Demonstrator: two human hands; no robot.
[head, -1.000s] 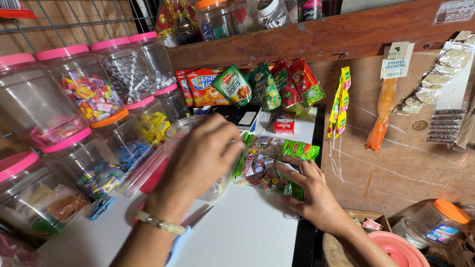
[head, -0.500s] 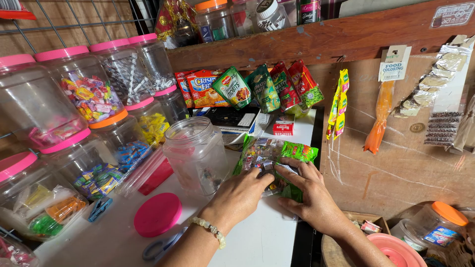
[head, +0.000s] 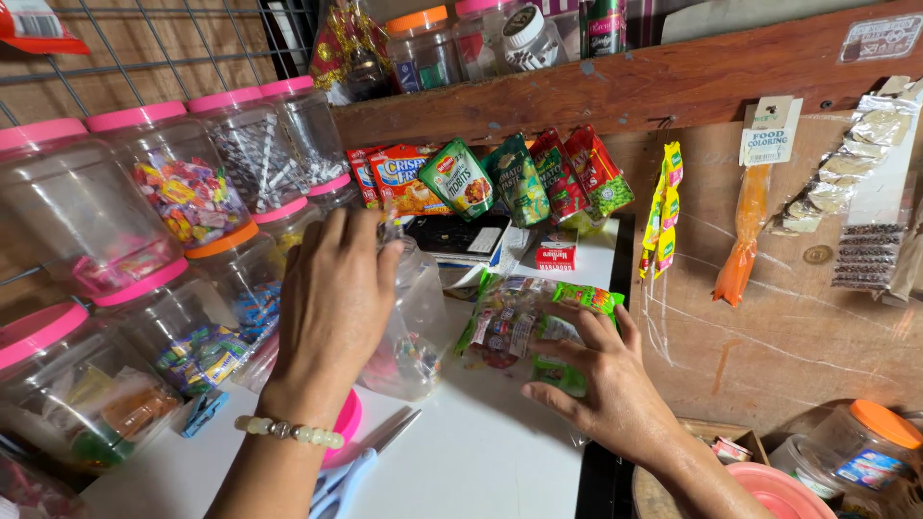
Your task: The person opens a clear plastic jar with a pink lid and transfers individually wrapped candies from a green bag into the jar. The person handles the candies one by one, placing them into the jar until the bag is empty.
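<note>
My left hand (head: pixel 336 298) grips the rim of a clear plastic jar (head: pixel 415 332), which leans to the right with a few wrapped candies at its bottom. The jar's pink lid (head: pixel 348 423) lies on the white counter (head: pixel 481 461) under my left wrist. My right hand (head: pixel 601 384) holds a clear bag of colourful candy packets (head: pixel 505 327), fingers spread over its near end. The bag lies just right of the jar's mouth.
Pink-lidded and orange-lidded candy jars (head: pixel 183 192) are stacked along the left. Blue-handled scissors (head: pixel 361 476) lie at the counter's front. Snack sachets (head: pixel 519 178) hang under a wooden shelf (head: pixel 625 86). A small red box (head: pixel 556 255) sits behind, and an orange-lidded jar (head: pixel 865 452) lower right.
My left hand left the jar, dropped to the counter by the bag, then rose back to the jar's rim and tipped it. The pink lid came off onto the counter.
</note>
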